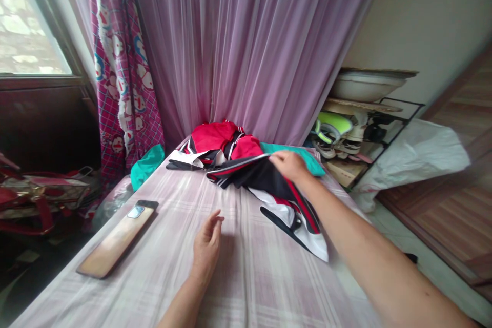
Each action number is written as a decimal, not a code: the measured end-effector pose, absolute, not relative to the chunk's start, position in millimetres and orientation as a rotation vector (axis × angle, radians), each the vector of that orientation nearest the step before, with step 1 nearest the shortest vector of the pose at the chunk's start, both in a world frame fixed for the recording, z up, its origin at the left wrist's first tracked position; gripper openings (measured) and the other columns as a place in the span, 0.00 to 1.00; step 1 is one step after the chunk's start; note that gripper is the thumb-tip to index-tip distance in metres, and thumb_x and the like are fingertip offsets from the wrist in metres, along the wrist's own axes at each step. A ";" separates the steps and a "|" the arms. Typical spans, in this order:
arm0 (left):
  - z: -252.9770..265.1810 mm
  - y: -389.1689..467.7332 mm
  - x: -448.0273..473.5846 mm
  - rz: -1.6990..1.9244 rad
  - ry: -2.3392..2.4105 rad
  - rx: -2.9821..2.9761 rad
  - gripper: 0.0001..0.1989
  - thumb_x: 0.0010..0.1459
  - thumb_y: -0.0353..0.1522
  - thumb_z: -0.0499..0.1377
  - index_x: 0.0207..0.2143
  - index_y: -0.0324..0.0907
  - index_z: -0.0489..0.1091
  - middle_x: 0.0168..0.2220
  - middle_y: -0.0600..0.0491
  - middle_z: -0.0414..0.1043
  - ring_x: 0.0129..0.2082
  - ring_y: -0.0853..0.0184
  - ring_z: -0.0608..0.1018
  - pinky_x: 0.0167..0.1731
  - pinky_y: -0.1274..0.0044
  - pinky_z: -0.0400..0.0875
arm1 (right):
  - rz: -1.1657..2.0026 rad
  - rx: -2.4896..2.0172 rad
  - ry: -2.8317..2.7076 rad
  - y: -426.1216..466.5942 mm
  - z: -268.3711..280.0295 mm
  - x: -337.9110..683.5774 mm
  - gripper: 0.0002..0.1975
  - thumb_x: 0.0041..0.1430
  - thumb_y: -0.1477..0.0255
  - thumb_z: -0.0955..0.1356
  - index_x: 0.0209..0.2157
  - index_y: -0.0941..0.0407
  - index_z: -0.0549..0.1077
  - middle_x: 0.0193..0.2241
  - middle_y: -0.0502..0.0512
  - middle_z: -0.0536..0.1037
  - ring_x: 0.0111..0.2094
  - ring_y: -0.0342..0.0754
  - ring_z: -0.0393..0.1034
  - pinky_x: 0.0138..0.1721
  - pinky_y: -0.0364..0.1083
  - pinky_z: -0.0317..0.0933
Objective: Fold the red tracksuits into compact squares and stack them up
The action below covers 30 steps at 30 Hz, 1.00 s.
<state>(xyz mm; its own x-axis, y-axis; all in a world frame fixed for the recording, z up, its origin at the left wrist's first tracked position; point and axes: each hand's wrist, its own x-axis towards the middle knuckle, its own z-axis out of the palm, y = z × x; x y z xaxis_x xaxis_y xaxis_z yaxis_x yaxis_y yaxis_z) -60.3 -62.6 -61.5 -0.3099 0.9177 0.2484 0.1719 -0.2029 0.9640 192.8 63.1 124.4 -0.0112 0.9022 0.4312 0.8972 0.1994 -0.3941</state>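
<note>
My right hand point(289, 165) has it: thumb and fingers pinched on the upper edge of the dark garment point(255, 174), right where the pale trim runs, and that edge is up! From my grip the cloth slopes left towards the middle of the far half of the plaid-covered surface point(265, 287), while the striped side and white panels spill down towards the right edge. And the left hand point(207, 241)? Holding nothing, fingers loosely parted and a little curled, over the middle of the near half; whether it brushes the cover, I can't tell. So how far along are we? Early, I'd judge: one edge is in hand, but the dark garment is slack and creased, not yet laid flat. Just beyond it, the red garment point(211, 137) sits in a heap at the far edge, untouched by either hand, with a white-and-dark piece point(188, 158) poking out on its left; whether that's all one outfit, I can't make out. That heap looks like work left. Out wider, a teal cloth point(313, 160) lies by the far right corner, another teal bundle point(148, 166) sits at the left edge, and the phone point(119, 241) rests along that same edge, nearer me.
</note>
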 end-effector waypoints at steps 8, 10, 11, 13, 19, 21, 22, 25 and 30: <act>-59.8 -62.3 -60.1 1.561 1.403 1.276 0.20 0.57 0.46 0.59 0.47 0.44 0.76 0.38 0.49 0.82 0.40 0.62 0.83 0.45 0.70 0.76 | -0.329 -1.938 -1.385 78.2 137.8 277.4 0.25 0.61 0.69 0.65 0.58 0.62 0.70 0.58 0.70 0.70 0.56 0.60 0.66 0.54 0.58 0.59; -58.7 -62.4 -59.6 1.549 1.403 1.282 0.21 0.57 0.46 0.59 0.47 0.44 0.76 0.38 0.49 0.82 0.41 0.62 0.83 0.46 0.70 0.76 | -0.352 -1.862 -1.649 57.3 105.4 261.6 0.17 0.61 0.71 0.64 0.50 0.57 0.76 0.55 0.63 0.75 0.53 0.58 0.68 0.53 0.57 0.60; -57.8 -62.7 -59.4 1.546 1.403 1.282 0.21 0.57 0.46 0.59 0.46 0.44 0.76 0.38 0.49 0.82 0.41 0.62 0.82 0.46 0.70 0.76 | -0.327 -1.848 -1.783 44.7 89.3 249.9 0.15 0.62 0.70 0.64 0.45 0.55 0.78 0.51 0.60 0.78 0.52 0.57 0.69 0.53 0.56 0.60; -55.5 -63.5 -59.2 1.542 1.402 1.278 0.20 0.57 0.46 0.59 0.46 0.44 0.76 0.38 0.49 0.82 0.41 0.62 0.82 0.45 0.70 0.76 | -0.260 -1.824 -2.036 18.7 61.4 223.5 0.12 0.63 0.66 0.65 0.40 0.53 0.79 0.45 0.58 0.81 0.49 0.58 0.71 0.52 0.57 0.60; -50.7 -64.6 -60.6 1.540 1.407 1.253 0.21 0.56 0.45 0.60 0.47 0.43 0.76 0.38 0.49 0.81 0.41 0.62 0.82 0.46 0.70 0.75 | -0.111 -1.945 -2.355 -20.0 29.3 170.3 0.11 0.62 0.72 0.67 0.44 0.55 0.78 0.41 0.67 0.79 0.46 0.63 0.71 0.51 0.59 0.58; -51.3 -63.7 -61.4 1.547 1.405 1.251 0.21 0.55 0.45 0.60 0.47 0.43 0.76 0.38 0.49 0.81 0.41 0.62 0.82 0.46 0.69 0.75 | -0.029 -1.939 -2.390 -20.9 33.3 169.1 0.14 0.62 0.78 0.63 0.42 0.57 0.79 0.39 0.66 0.79 0.45 0.62 0.71 0.50 0.59 0.58; -51.9 -63.1 -61.8 1.554 1.403 1.250 0.21 0.55 0.45 0.60 0.47 0.43 0.76 0.38 0.49 0.81 0.41 0.62 0.82 0.46 0.69 0.75 | 0.009 -1.900 -2.421 -21.8 36.9 171.3 0.15 0.61 0.80 0.62 0.41 0.57 0.80 0.39 0.65 0.79 0.45 0.61 0.71 0.51 0.58 0.58; -54.2 -61.7 -62.0 1.568 1.428 1.241 0.21 0.54 0.45 0.60 0.46 0.43 0.76 0.39 0.47 0.81 0.41 0.62 0.82 0.45 0.70 0.75 | 0.130 -1.736 -2.519 -31.9 49.5 187.3 0.19 0.58 0.81 0.63 0.43 0.53 0.81 0.42 0.59 0.80 0.47 0.55 0.71 0.51 0.52 0.59; -54.9 -60.9 -60.5 1.555 1.516 1.263 0.21 0.55 0.44 0.58 0.46 0.42 0.76 0.46 0.44 0.80 0.41 0.62 0.80 0.39 0.72 0.76 | 0.940 -1.489 -2.493 -66.7 58.1 240.5 0.16 0.53 0.76 0.66 0.40 0.52 0.84 0.37 0.53 0.83 0.41 0.50 0.75 0.43 0.44 0.64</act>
<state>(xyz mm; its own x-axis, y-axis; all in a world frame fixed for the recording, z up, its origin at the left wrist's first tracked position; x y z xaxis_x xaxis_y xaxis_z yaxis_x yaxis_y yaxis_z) -60.5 -60.9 -54.9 -0.3511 0.9131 0.2074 0.1840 -0.1499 0.9714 240.5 -66.7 58.1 -0.5210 0.8228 -0.2272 0.7678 0.3355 -0.5458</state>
